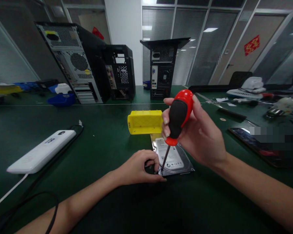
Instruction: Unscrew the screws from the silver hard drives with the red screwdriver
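A hard drive (172,156) with a white label lies on the green table. My right hand (200,133) is wrapped round the red and black handle of a screwdriver (179,112), which stands tilted over the drive. Its tip meets the drive's near left corner. At that same corner my left hand (143,165) grips the drive, with curled fingers along the left side and the thumb by the near edge. Just behind the drive a yellow plastic bin (146,123) lies with its open side toward me.
A white power strip (42,151) and black cable lie at left, a phone (256,146) at right. Computer cases (161,71) stand along the back, with a blue bin (61,99) near them. Clutter and a white glue-gun-like object (249,87) sit at far right.
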`<action>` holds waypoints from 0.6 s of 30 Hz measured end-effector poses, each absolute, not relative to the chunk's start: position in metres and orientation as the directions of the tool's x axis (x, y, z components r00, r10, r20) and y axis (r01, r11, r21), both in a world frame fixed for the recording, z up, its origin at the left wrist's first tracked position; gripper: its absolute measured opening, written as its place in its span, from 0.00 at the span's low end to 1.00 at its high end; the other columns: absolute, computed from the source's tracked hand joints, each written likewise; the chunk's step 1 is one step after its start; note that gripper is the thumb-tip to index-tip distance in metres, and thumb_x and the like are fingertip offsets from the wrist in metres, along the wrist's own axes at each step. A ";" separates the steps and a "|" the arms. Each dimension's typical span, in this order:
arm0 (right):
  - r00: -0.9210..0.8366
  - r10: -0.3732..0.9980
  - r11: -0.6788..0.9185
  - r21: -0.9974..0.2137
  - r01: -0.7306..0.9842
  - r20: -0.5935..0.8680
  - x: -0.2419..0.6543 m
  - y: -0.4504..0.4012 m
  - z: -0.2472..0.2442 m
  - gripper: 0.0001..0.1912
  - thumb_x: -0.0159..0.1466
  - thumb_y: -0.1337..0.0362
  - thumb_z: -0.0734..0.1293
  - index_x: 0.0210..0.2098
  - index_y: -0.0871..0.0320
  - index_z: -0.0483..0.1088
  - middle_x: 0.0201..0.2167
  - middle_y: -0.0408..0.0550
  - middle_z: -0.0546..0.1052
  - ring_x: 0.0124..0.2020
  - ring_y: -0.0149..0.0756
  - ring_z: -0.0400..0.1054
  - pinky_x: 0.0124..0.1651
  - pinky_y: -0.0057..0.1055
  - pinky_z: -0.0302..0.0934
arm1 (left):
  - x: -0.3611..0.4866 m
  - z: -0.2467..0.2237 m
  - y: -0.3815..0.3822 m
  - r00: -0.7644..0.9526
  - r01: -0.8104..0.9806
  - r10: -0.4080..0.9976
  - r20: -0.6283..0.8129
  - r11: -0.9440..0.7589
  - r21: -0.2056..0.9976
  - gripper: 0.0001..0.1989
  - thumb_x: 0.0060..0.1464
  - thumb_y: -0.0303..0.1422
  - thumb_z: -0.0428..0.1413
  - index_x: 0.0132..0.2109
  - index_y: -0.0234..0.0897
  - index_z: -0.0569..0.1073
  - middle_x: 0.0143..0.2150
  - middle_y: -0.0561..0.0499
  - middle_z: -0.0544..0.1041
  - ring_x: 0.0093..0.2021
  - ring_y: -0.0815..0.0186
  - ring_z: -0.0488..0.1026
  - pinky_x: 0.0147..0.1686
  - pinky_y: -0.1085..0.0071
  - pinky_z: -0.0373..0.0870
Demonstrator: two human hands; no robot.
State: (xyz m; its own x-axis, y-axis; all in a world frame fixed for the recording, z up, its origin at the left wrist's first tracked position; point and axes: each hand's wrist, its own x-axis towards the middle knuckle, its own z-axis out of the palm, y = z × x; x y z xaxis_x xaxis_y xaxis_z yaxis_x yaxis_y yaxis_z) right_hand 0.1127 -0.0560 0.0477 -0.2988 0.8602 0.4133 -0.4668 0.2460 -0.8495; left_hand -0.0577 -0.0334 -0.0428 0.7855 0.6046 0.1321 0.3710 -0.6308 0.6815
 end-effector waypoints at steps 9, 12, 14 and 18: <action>-0.310 0.865 0.232 -0.862 -0.451 0.395 0.114 -0.056 0.046 0.13 0.60 0.52 0.66 0.34 0.56 0.65 0.28 0.41 0.67 0.23 0.26 0.63 0.25 0.25 0.61 | -0.058 -0.041 -0.034 0.789 0.369 0.601 0.131 -0.633 0.680 0.14 0.48 0.38 0.64 0.28 0.34 0.69 0.25 0.58 0.64 0.27 0.72 0.60 0.28 0.76 0.54; -0.296 0.864 0.248 -0.855 -0.454 0.408 0.113 -0.056 0.047 0.14 0.62 0.51 0.63 0.40 0.55 0.68 0.32 0.43 0.69 0.26 0.28 0.66 0.30 0.28 0.65 | -0.057 -0.040 -0.034 0.783 0.369 0.607 0.135 -0.629 0.684 0.14 0.48 0.37 0.64 0.28 0.34 0.69 0.25 0.58 0.63 0.27 0.72 0.59 0.28 0.76 0.53; -0.309 0.861 0.249 -0.864 -0.438 0.405 0.112 -0.057 0.047 0.17 0.63 0.50 0.61 0.42 0.55 0.68 0.32 0.43 0.69 0.26 0.29 0.66 0.30 0.29 0.65 | -0.057 -0.041 -0.034 0.783 0.369 0.606 0.138 -0.631 0.683 0.14 0.48 0.37 0.64 0.28 0.34 0.69 0.25 0.58 0.63 0.27 0.72 0.60 0.28 0.76 0.53; -0.326 0.852 0.256 -0.870 -0.421 0.409 0.112 -0.057 0.046 0.16 0.61 0.52 0.66 0.42 0.54 0.65 0.29 0.41 0.69 0.25 0.28 0.65 0.27 0.27 0.63 | -0.057 -0.043 -0.034 0.784 0.356 0.602 0.152 -0.636 0.685 0.15 0.48 0.38 0.64 0.28 0.34 0.68 0.25 0.58 0.63 0.27 0.72 0.60 0.29 0.75 0.54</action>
